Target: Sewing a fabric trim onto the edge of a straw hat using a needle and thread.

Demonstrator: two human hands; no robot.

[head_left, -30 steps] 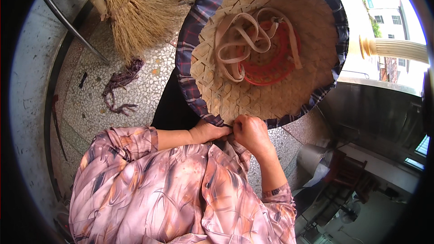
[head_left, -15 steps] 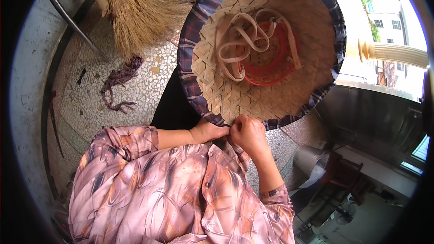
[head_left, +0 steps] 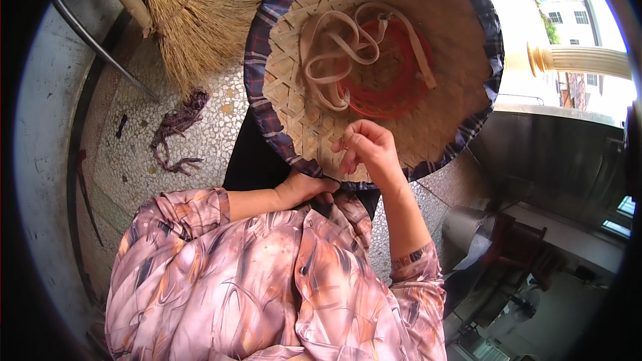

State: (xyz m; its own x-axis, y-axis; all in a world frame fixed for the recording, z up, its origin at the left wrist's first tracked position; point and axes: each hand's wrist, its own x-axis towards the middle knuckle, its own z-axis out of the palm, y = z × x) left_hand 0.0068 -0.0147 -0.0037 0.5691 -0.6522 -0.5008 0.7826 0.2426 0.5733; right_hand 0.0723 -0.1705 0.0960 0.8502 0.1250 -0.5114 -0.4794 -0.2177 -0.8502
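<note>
A woven straw hat (head_left: 297,110) lies in front of me with its hollow inside facing up. Dark plaid cloth (head_left: 259,97) wraps its rim. Inside the crown sit a red ring (head_left: 388,112) and a loosely looped pale strap (head_left: 422,60). My left hand (head_left: 302,189) grips the near edge of the rim, thumb and fingers closed on the cloth. Above the near part of the weave, off the rim, my right hand (head_left: 371,150) is raised with thumb and forefinger pinched. Whatever the pinch holds, if anything, is too small to make out.
A straw broom (head_left: 200,23) leans at the far left beside a curved metal rod (head_left: 100,43). A tangled purplish cord bundle (head_left: 177,127) lies on the speckled floor (head_left: 137,160). To the right are a metal bucket (head_left: 461,226) and a dark wooden chair (head_left: 518,244).
My right hand has lifted from the rim, up and over the inside of the hat. The hat has shifted slightly left and up in view. My left hand stays on the rim.
</note>
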